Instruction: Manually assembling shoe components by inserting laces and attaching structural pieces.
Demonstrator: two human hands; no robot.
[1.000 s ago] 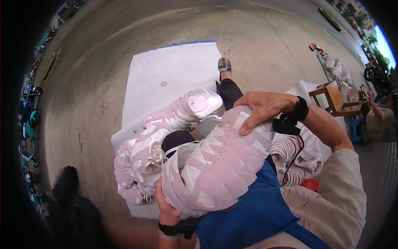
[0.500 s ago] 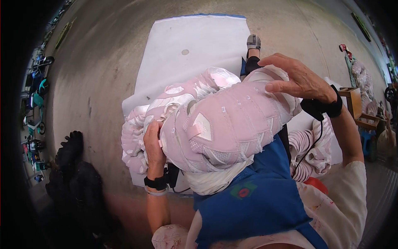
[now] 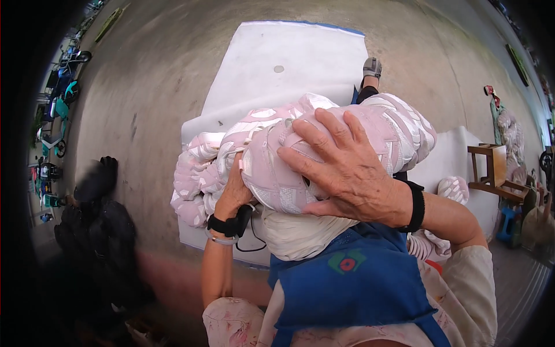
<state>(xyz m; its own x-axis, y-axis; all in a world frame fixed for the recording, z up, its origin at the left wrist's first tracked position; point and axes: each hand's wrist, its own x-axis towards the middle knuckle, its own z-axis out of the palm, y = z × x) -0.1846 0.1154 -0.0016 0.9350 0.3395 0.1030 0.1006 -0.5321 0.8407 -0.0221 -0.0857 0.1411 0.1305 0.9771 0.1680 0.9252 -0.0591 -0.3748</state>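
Note:
A thick pink and white quilt (image 3: 272,150) is bundled against my chest, above a white sheet (image 3: 289,63) spread on the concrete ground. My right hand (image 3: 341,168) lies flat on top of the bundle with fingers spread, pressing it. My left hand (image 3: 234,194) grips the quilt from below at its left side, a black wristband on the wrist. A white inner layer (image 3: 295,231) of the bundle hangs over my blue apron (image 3: 352,277). My foot in a grey shoe (image 3: 372,66) shows beyond the bundle.
A person in black (image 3: 98,220) crouches at the left. A wooden stool (image 3: 494,165) stands at the right, with more pink cloth (image 3: 454,188) beside it. Bicycles and small things (image 3: 55,110) line the far left edge. Bare concrete surrounds the sheet.
The quilt bundle has been drawn up closer to my chest. My right hand has slid from its far right end onto the top middle. My left hand has moved up under it.

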